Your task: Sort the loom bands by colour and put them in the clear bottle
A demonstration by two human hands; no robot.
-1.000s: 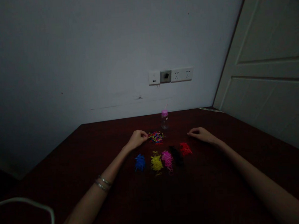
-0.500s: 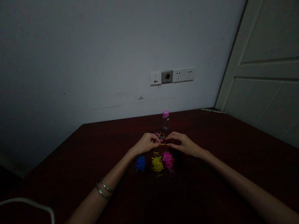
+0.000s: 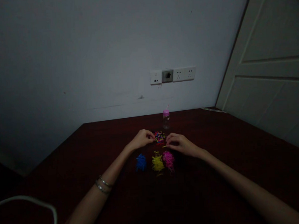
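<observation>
Where the head cam looks fwd + down, a dark red-brown table [image 3: 110,131] fills most of the lower half, far edge up against a pale grey wall [image 3: 110,53]. Light's dim; nr part of the tabletop goes almost black. Wall has scuff marks [image 3: 140,97] and, higher up, white sockets [image 3: 184,74] in a row w/ a grey plate [image 3: 167,76]. Pale panelled door [image 3: 269,91] on the R side; white cable [image 3: 30,198] curves in at bottom L.

Mid-table, a mixed pile [image 3: 160,137] of small coloured bands lies btwn the hands, clear bottle [image 3: 166,121] w/ pink lid upright just behind. R hand [image 3: 182,144] has thumb + finger pinched on a yellow band [image 3: 164,146], nr side of that pile. L hand [image 3: 142,138] is at the pile's L edge, fingers curled, thumb close to fingertips; can't tell if it grips a band. Bracelets [image 3: 102,185] on L forearm. Nearer the person, L to R: blue pile [image 3: 141,162], yellow pile [image 3: 157,163], pink pile [image 3: 168,159]; blue sits apart, other two close together.
</observation>
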